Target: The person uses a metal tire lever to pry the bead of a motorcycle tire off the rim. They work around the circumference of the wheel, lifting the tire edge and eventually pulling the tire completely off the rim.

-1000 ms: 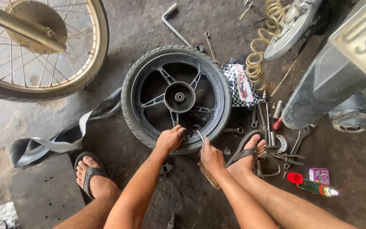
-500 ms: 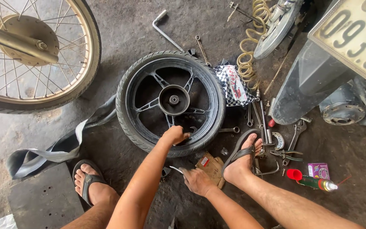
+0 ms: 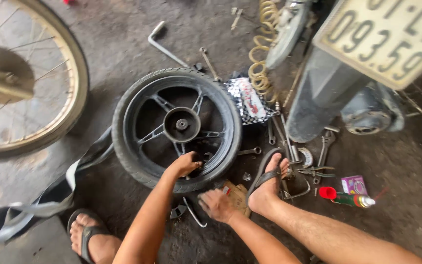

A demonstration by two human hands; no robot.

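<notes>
A black motorcycle wheel with a tyre and spoked hub lies flat on the concrete floor. My left hand rests on its near rim, fingers curled over the inner edge. My right hand is low on the floor just in front of the tyre, palm down, beside a brown cardboard piece. A thin bent metal lever lies at its fingertips; whether the hand grips it is unclear. My sandalled right foot is next to that hand, and my left foot is at the lower left.
A limp inner tube trails left of the tyre. Wrenches and pliers lie scattered on the right, with a red-capped bottle and a small purple box. A spoked wheel stands at left, a motorcycle rear at upper right.
My right hand left the tyre's near edge and dropped to the floor in front of it. My left hand stayed on the rim. The view has shifted, so the wheel now appears further left.
</notes>
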